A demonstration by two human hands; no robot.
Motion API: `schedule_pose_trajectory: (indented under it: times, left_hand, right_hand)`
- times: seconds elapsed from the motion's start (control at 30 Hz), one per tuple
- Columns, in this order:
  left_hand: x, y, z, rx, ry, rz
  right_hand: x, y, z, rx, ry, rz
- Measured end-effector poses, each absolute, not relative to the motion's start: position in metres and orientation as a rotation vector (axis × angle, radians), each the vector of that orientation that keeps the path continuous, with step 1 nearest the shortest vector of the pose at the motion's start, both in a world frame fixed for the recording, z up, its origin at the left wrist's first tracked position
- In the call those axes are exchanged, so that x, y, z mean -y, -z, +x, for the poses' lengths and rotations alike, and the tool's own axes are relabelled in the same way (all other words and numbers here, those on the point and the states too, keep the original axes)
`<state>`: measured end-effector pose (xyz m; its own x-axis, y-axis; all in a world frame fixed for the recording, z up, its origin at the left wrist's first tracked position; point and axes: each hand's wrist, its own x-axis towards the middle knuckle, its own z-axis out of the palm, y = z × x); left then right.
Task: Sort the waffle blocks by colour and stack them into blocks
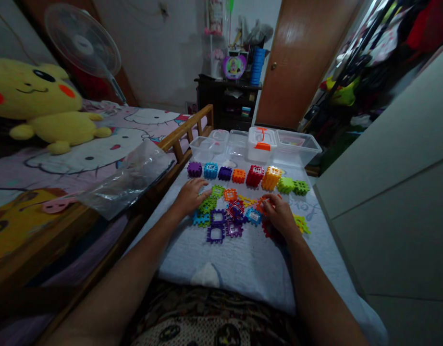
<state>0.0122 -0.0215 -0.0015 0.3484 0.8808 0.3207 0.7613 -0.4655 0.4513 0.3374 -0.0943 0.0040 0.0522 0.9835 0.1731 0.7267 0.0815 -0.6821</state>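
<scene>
Loose flat plastic building tiles (225,217) in green, purple, blue, red and orange lie scattered on a pale cloth (239,259). Behind them stands a row of built cubes: purple (194,169), blue (210,170), orange (239,176), red (255,176), yellow-orange (271,178) and green (286,185). My left hand (190,196) rests palm down with fingers spread over the green tiles at the pile's left edge. My right hand (277,215) is curled on the right side, its fingertips pinched on an orange tile (261,205).
Clear plastic bins (297,151) and a white box with an orange latch (261,144) stand behind the cubes. A wooden bed rail (181,132), a plastic bag (131,178) and a yellow plush toy (37,101) lie to the left. A pale cabinet wall (390,182) rises on the right.
</scene>
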Motion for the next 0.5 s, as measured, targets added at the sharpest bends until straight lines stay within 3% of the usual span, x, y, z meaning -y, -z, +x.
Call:
schedule_pose_trajectory:
  times: [0.3,0.5]
  left_hand:
    - [0.021,0.020,0.001,-1.505,-0.739,2.223]
    - [0.025,0.021,0.003,-1.483,-0.759,2.203]
  right_hand:
    - [0.087,0.012,0.348,1.795,-0.188,-1.744]
    - [0.088,0.005,0.351,1.681,-0.199,-1.611]
